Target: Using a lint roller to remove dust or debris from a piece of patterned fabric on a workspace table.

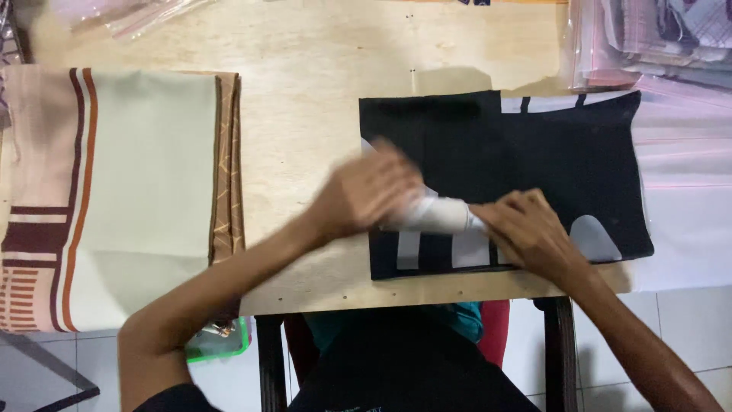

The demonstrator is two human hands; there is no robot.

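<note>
A folded black cloth (534,152) with white shapes lies on the wooden table (320,99), right of the middle. A white cylinder-like object (438,216) lies across its near left part. My left hand (366,191) is blurred and rests over the left end of that white object. My right hand (526,229) presses on the cloth at the object's right end, fingers bent. Whether either hand grips the white object is unclear.
A stack of folded cream cloth (137,191) with brown stripes covers the table's left side. Clear plastic bags with folded cloth (656,38) sit at the far right. A green tray (221,343) shows below the table's near edge.
</note>
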